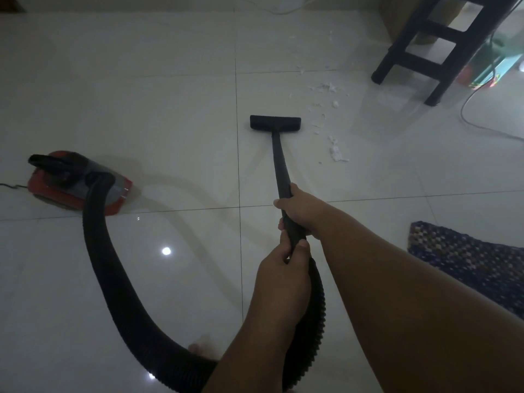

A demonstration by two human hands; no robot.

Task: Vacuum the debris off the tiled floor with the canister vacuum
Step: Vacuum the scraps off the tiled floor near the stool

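Observation:
A black vacuum wand point(279, 163) slants away from me to a flat black floor nozzle point(275, 122) resting on the white tiled floor point(141, 95). My right hand point(300, 208) grips the wand's upper part. My left hand point(280, 265) grips it just below, where the ribbed black hose point(113, 268) joins. The hose loops left to a red and grey canister vacuum point(82, 185). White debris point(336, 151) lies scattered to the right of the nozzle and trails up toward the stool, apart from the nozzle.
A black wooden stool point(431, 49) stands at the upper right, with a thin cable point(482, 129) curving beside it. A dark woven mat point(467, 262) lies at the right. My bare toes point(198, 347) show behind the hose. A power cord point(8, 186) leaves the canister at the left.

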